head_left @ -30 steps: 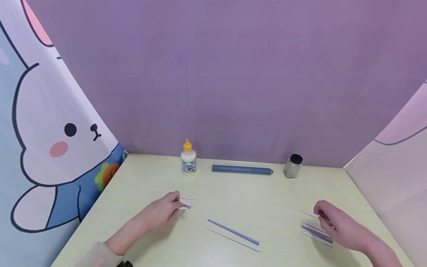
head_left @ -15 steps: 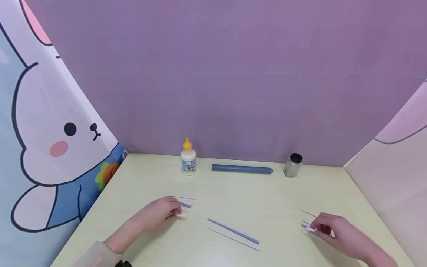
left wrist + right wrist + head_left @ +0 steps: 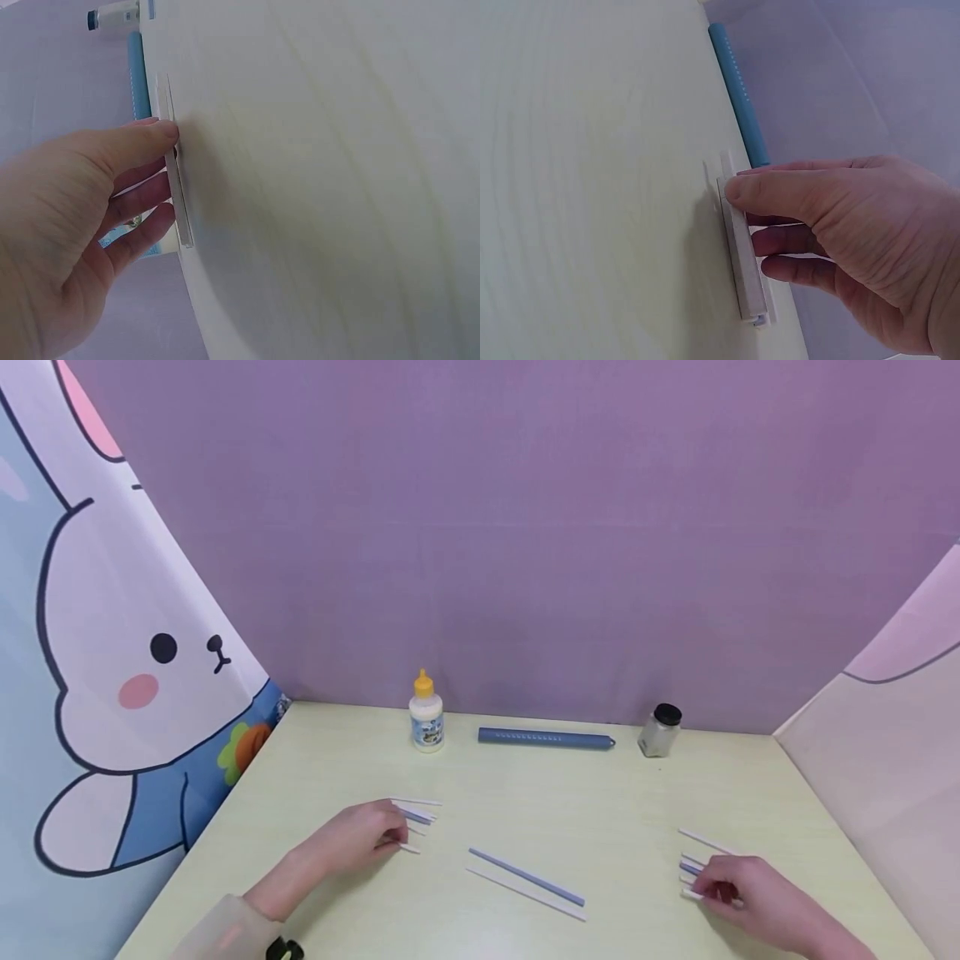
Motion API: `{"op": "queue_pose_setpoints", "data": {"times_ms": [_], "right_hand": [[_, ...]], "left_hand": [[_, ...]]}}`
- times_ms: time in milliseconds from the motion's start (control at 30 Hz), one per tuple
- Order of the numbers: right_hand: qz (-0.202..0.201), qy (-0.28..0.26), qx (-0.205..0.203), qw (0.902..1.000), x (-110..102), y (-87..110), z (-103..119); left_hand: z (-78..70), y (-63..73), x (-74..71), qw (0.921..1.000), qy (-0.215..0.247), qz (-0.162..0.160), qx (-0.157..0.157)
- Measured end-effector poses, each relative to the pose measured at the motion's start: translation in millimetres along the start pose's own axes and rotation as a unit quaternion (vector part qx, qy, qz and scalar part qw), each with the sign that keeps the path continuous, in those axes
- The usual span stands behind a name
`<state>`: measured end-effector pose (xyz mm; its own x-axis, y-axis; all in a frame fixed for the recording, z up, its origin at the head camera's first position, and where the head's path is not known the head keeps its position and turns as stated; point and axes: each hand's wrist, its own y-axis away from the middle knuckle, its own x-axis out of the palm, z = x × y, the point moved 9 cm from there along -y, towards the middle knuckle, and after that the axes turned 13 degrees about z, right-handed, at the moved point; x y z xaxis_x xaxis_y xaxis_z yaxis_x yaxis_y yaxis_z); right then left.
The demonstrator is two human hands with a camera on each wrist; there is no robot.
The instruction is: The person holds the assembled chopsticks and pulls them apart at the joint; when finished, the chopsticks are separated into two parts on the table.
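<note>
Right hand (image 3: 757,893) nearer, wrist-view stick (image 3: 740,259) fuller

Yellow-capped bottle (image 3: 427,723), blue tube (image 3: 546,739) — lying flat, black-lidded jar (image 3: 658,739), purple backdrop (image 3: 525,527), rabbit-print cloth (image 3: 97,693)

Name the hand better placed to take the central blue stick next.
Probably the left hand: in the head view it's nearer the blue stick than the right hand. Both pinch white sticks.

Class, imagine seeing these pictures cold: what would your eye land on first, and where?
A big cartoon rabbit dominates the head view's left side, beside a purple backdrop. Low in that view, the left grip and right grip each pinch a pale stick, with a blue stick lying between them.
</note>
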<state>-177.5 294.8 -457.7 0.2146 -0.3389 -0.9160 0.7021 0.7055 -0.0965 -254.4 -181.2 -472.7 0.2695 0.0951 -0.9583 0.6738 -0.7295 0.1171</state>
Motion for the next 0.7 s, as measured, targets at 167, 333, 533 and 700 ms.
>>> {"op": "queue_pose_setpoints", "data": {"times_ms": [167, 333, 533, 700], "right_hand": [[0.001, 0.005, -0.007, 1.0, 2.2, -0.8, -0.3], [0.016, -0.001, 0.005, 0.9999, 6.3, -2.2, -3.5], [0.025, -0.011, 0.013, 0.9995, 6.9, -5.7, -3.5], [0.011, 0.003, 0.002, 0.9999, -2.3, -19.7, 7.0]], "left_hand": [[2.2, -2.8, 1.9, 1.0, -0.001, -0.003, 0.001], [3.0, -3.7, 1.4, 1.0, 0.001, -0.008, -0.004], [-3.7, -8.2, -2.1, 0.9999, 0.002, -0.01, -0.002], [-20.6, -22.8, -5.6, 0.9999, 0.002, -0.008, 0.014]]}}
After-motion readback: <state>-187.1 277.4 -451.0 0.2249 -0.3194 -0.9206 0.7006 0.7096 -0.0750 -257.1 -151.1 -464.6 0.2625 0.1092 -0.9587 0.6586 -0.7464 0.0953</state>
